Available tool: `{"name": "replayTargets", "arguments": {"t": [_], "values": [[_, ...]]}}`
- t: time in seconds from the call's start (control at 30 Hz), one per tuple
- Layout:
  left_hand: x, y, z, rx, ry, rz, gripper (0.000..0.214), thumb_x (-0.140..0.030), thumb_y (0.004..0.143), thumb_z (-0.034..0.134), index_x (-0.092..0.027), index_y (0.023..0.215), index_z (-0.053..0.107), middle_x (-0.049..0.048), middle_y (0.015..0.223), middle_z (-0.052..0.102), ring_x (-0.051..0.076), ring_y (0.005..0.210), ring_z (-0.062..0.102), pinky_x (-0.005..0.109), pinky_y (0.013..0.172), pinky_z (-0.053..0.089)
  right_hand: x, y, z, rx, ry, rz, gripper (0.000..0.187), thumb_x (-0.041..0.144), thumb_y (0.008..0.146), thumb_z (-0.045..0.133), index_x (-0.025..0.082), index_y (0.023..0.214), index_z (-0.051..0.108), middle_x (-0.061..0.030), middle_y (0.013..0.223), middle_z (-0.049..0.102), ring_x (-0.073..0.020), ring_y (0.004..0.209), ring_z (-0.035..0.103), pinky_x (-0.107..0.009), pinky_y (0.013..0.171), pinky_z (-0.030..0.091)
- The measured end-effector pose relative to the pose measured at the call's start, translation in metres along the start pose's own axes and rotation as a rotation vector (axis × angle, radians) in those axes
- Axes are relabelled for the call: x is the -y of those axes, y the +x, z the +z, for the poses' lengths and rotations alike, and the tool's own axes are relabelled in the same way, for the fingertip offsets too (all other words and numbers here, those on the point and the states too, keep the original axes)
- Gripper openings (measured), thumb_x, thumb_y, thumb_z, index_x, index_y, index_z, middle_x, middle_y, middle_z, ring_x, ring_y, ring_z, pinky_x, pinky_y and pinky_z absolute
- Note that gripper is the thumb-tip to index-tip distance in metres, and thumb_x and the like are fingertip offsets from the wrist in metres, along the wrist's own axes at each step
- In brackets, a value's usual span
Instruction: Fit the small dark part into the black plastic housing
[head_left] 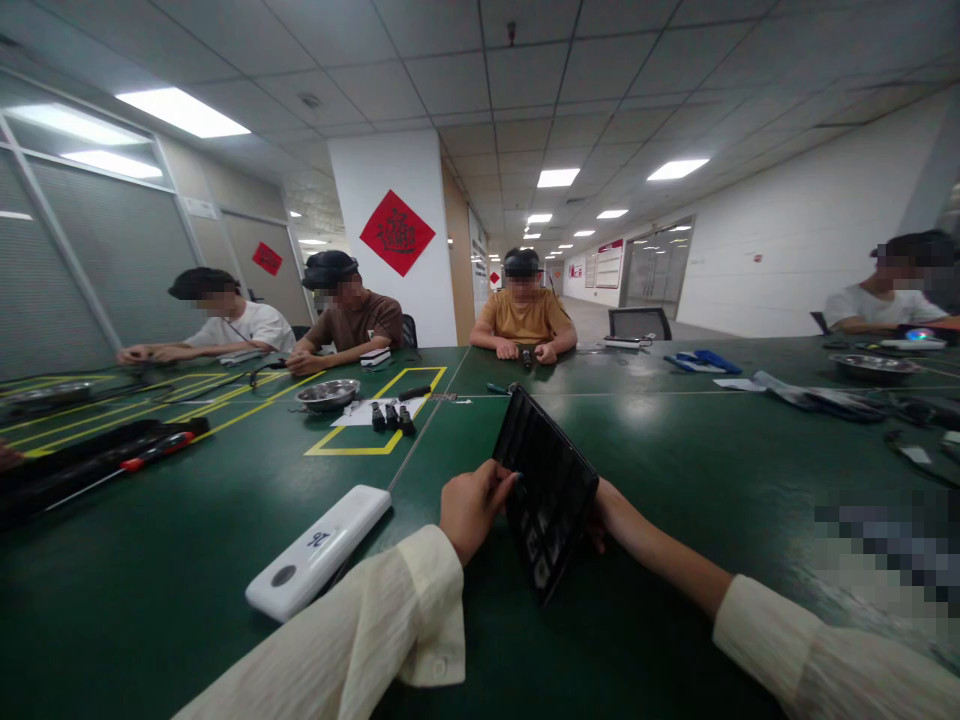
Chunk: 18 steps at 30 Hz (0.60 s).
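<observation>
A thin black compartment case stands tilted up over the green table, its face turned to the left. Pale pieces show in its lower compartments. My right hand reaches behind the case and holds it from the far side; most of its fingers are hidden. At the left edge of the face, my left hand is closed in a pinch, with a tiny bluish spot at the fingertips. Whether that is a small part or a fingernail, I cannot tell.
A white power bank lies left of my left forearm. Further off are a metal bowl, several black cylindrical parts on paper and a red-handled screwdriver. Blue-handled tools lie at the right. Several people sit around the table.
</observation>
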<state>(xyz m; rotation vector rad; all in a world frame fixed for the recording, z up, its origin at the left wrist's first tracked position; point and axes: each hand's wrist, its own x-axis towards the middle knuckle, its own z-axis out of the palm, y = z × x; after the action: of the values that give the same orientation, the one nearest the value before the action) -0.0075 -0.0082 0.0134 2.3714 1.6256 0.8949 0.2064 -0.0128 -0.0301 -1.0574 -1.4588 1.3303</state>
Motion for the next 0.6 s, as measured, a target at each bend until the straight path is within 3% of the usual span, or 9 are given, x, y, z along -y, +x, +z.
{"name": "replayTargets", "arguments": {"t": [0.2, 0.6], "values": [[0.001, -0.001, -0.001, -0.036, -0.055, -0.026, 0.031, -0.046, 0.085, 0.041, -0.024, 0.086, 0.063, -0.0031, 0.056, 0.063, 0.013, 0.057, 0.059, 0.021, 0.054, 0.030, -0.003, 0.002, -0.002, 0.002, -0.001, -0.005, 0.063, 0.057, 0.076, 0.041, 0.013, 0.120, 0.043, 0.0041, 0.044, 0.052, -0.0126, 0.033, 0.047, -0.019, 0.028, 0.035], [0.008, 0.004, 0.010, -0.094, -0.500, -0.100, 0.045, -0.052, 0.083, 0.037, -0.018, 0.093, 0.064, -0.0033, 0.048, 0.054, 0.013, 0.052, 0.054, 0.022, 0.056, 0.038, 0.016, -0.010, 0.005, -0.027, 0.005, 0.005, 0.071, 0.060, 0.073, 0.043, 0.014, 0.126, 0.036, 0.0066, 0.041, 0.049, -0.0118, 0.031, 0.045, -0.018, 0.028, 0.035]]}}
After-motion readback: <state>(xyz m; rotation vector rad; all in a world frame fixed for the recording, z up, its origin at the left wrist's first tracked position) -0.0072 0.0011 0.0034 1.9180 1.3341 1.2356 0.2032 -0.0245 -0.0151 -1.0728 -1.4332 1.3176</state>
